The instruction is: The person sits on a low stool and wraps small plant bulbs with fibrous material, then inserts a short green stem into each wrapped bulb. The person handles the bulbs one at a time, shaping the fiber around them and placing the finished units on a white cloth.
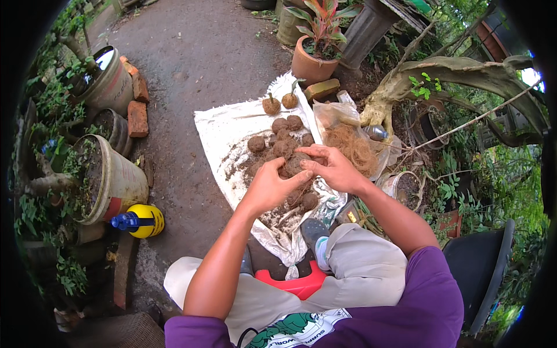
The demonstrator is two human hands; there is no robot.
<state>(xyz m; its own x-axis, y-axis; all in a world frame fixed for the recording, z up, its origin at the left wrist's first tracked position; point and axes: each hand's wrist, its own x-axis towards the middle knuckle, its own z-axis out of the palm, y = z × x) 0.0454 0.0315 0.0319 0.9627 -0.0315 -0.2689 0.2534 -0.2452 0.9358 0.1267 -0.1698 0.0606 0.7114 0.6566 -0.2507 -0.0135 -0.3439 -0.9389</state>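
A round brown ball of soil and fiber (pixel 296 164) is held between my left hand (pixel 275 182) and my right hand (pixel 333 167), the fingers of both curved around it. Below and beyond lie several similar balls (pixel 256 143) on a white woven plastic sack (pixel 230 122), with loose dark soil scattered about. Two lighter balls (pixel 271 105) with green stems stand near the sack's far edge. To the right of the sack, a heap of loose brown coconut fiber (pixel 353 148) rests on clear plastic.
At left stand large soil-filled buckets (pixel 126 174), red bricks (pixel 138 118) and a yellow spray bottle with a blue top (pixel 150 221). A terracotta pot (pixel 311 65) with a pink-leaved plant is beyond the sack. A thick tree trunk (pixel 383 95) and a taut rope (pixel 470 118) are at right.
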